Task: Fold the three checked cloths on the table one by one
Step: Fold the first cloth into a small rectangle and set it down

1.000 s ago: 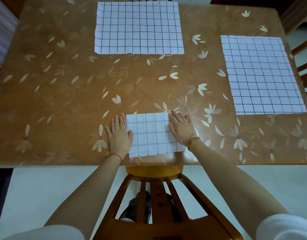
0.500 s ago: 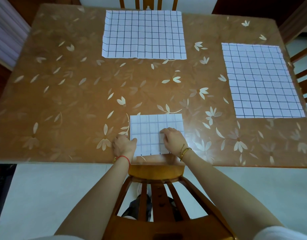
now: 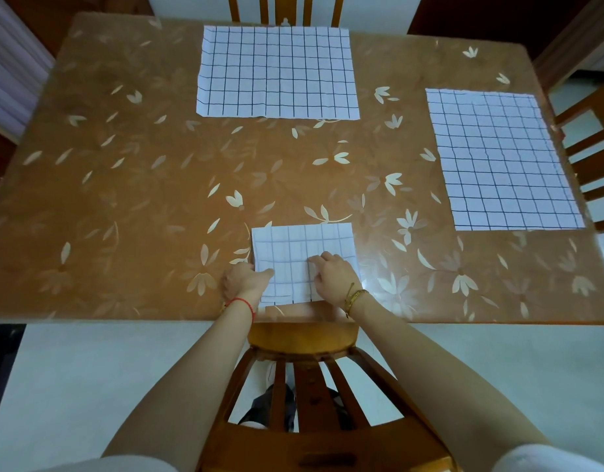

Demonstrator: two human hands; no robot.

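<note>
1. The folded cloth (image 3: 304, 247) lies at the near edge of the table (image 3: 140, 199), long axis left-right.
2. The left hand (image 3: 246, 281) pinches its left edge; the right hand (image 3: 334, 275) curls its fingers (image 3: 322, 262) on the middle, grip unclear.
3. The left edge likely folds rightward.

The left hand (image 3: 243, 279) is blurred, so its fingers and any hold on the folded cloth (image 3: 304, 243) cannot be made out. The right hand (image 3: 334, 274) curls its fingertips beneath itself, hiding its grip. Both hands cover the cloth's 2 near corners. The bench (image 3: 140, 199) runs off the left and right edges; the far chair (image 3: 285, 8) is cropped at the top.
</note>
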